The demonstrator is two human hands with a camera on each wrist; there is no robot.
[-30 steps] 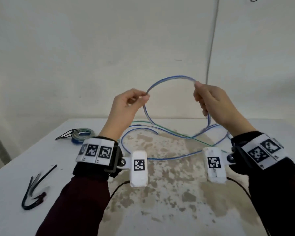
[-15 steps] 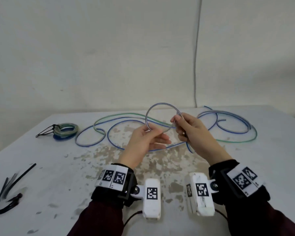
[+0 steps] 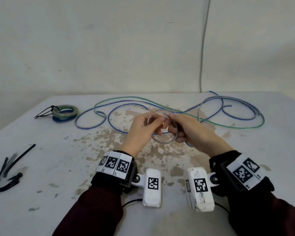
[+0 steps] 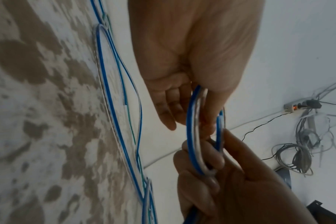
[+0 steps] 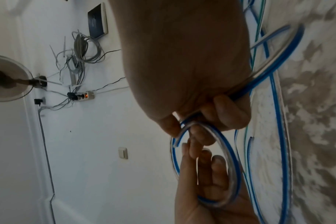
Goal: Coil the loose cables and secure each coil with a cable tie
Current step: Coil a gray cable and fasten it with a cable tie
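**A springy first loop, and a long tail waiting to snag**

The person holds a small loop [image 3: 162,127] of clear, blue-striped cable above the middle of the surface [image 3: 41,167]. The left hand [image 3: 141,128] has its fingers curled round the loop's left side; the right hand [image 3: 189,132] pinches the right side, with the cable's tail running out from under its palm. Both hands are closed on the cable.

The main risk is spring-back. The cable looks stiff, so if either grip eases while re-gripping for the next turn, the loop would likely pop open.

The rest of the blue-striped cable [image 3: 116,109] sprawls across the far half of the surface and crosses a green-striped cable [image 3: 245,127] in several places. Pulling in slack could drag the green one along or tighten a crossing into a knot.

The loose cable ties [image 3: 8,169] lie near the left edge, well apart from the hands. Reaching for one means leaving the coil to a single hand, when it is most likely to unwind. A finished coil [image 3: 65,112], already tied, lies toward the far left corner, out of the way.
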